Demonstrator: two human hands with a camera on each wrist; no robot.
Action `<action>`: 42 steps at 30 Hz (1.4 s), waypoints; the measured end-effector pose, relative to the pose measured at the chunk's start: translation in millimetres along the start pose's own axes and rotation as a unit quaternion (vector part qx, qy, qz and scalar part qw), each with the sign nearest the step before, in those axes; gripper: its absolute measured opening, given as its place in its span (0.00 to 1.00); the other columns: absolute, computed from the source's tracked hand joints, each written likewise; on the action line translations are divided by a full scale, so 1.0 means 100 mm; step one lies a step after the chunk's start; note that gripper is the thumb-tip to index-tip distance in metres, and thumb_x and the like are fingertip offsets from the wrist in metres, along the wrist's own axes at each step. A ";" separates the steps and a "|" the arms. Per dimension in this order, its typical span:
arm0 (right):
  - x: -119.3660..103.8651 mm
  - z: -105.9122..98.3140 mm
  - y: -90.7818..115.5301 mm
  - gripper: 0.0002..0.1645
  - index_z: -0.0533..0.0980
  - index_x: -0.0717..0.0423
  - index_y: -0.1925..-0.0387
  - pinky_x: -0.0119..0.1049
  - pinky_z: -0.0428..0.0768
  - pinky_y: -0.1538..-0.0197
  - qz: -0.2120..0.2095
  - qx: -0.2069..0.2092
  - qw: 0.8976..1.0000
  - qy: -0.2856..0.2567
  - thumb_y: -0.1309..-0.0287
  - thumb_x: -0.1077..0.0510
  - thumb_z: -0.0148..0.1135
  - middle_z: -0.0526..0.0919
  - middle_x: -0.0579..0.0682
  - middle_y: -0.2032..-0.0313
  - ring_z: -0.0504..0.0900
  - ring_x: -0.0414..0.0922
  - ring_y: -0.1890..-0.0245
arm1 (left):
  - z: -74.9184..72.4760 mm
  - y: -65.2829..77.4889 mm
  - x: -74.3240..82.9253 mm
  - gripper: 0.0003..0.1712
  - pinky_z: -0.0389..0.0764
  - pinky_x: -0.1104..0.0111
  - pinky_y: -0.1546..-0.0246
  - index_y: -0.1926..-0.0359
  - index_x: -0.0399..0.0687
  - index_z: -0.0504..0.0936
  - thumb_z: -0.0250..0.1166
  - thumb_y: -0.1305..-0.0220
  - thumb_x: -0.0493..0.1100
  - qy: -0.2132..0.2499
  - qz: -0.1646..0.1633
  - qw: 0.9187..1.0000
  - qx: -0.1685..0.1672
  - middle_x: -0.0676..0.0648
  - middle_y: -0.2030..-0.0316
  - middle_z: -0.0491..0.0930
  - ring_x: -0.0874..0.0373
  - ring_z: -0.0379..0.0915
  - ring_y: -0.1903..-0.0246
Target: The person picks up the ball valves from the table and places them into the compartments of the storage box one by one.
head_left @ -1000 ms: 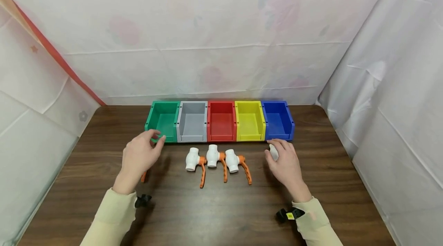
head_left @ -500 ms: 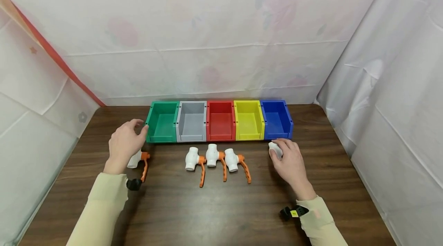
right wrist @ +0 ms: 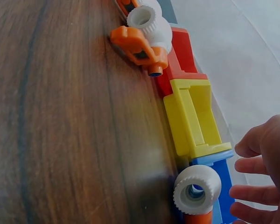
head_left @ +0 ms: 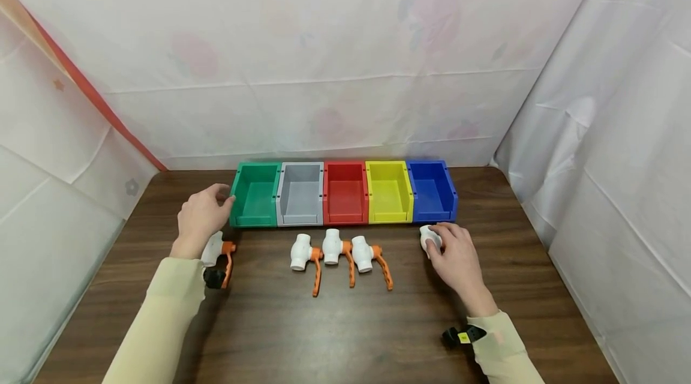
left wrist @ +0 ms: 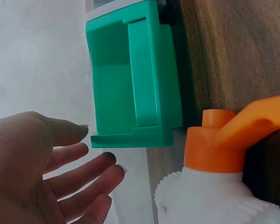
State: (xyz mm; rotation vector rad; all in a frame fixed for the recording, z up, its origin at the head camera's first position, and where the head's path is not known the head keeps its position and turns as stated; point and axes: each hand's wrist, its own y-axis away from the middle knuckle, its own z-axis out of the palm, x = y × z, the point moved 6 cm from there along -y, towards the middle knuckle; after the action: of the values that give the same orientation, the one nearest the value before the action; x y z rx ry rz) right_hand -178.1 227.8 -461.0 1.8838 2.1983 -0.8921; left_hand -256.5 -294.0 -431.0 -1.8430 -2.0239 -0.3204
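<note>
My left hand (head_left: 202,216) hovers beside the left wall of the green bin (left wrist: 114,88), fingers loosely bent and nothing in them. Below that hand, a white ball valve (head_left: 213,249) with an orange lever lies on the table. My right hand (head_left: 457,258) is above and beside another white ball valve (head_left: 430,240), in front of the blue bin (head_left: 432,189). The right wrist view shows these fingers (right wrist: 254,193) relaxed and apart from that valve; its orange part is mostly cut off there. Between the hands lie three more ball valves, left (head_left: 300,253), middle (head_left: 332,247) and right (head_left: 362,254).
Grey (head_left: 300,195), red (head_left: 345,195) and yellow (head_left: 388,195) bins stand side by side between the green and blue ones. Behind the wooden table (head_left: 345,336) hangs a white patterned cloth (head_left: 345,60), with more cloth at both sides.
My left hand has moved left from the front of the green bin to its side, uncovering the valve below. The right hand has shifted slightly right, showing more of its valve.
</note>
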 end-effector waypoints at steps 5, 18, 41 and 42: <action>0.01 0.04 0.01 0.18 0.83 0.61 0.52 0.56 0.73 0.45 0.002 -0.011 1.000 -0.001 0.42 0.56 0.68 0.80 0.62 0.48 0.74 0.60 0.47 | 0.03 -0.03 -0.04 0.23 0.70 0.62 0.86 0.40 0.40 0.78 0.59 0.27 0.50 0.008 -0.005 1.000 -0.002 0.35 0.57 0.83 0.50 0.71 0.82; 0.03 0.17 0.01 0.23 0.81 0.61 0.47 0.56 0.72 0.43 -0.005 -0.088 0.996 0.026 0.42 0.56 0.70 0.78 0.61 0.45 0.71 0.59 0.44 | 0.04 -0.15 -0.04 0.32 0.73 0.62 0.81 0.29 0.44 0.69 0.63 0.30 0.49 0.014 -0.017 0.996 -0.089 0.32 0.52 0.80 0.45 0.75 0.71; 0.13 0.19 -0.04 0.40 0.74 0.54 0.35 0.57 0.73 0.43 -0.055 -0.203 0.977 0.046 0.51 0.59 0.78 0.77 0.62 0.42 0.72 0.61 0.43 | 0.07 -0.15 0.02 0.33 0.66 0.61 0.81 0.25 0.49 0.64 0.60 0.28 0.47 0.011 -0.042 0.992 -0.116 0.35 0.56 0.77 0.48 0.65 0.79; 0.14 0.20 -0.04 0.40 0.74 0.53 0.34 0.57 0.72 0.42 -0.058 -0.209 0.975 0.047 0.51 0.59 0.78 0.77 0.63 0.41 0.72 0.61 0.43 | 0.08 -0.15 0.02 0.33 0.66 0.61 0.81 0.25 0.49 0.64 0.60 0.28 0.47 0.011 -0.042 0.992 -0.115 0.35 0.56 0.78 0.48 0.65 0.79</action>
State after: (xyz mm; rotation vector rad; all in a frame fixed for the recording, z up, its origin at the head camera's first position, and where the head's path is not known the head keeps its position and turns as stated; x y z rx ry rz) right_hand -190.3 229.6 -481.9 1.6394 2.3394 -0.3171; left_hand -272.7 -290.7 -435.7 -1.8788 -2.1296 -0.6183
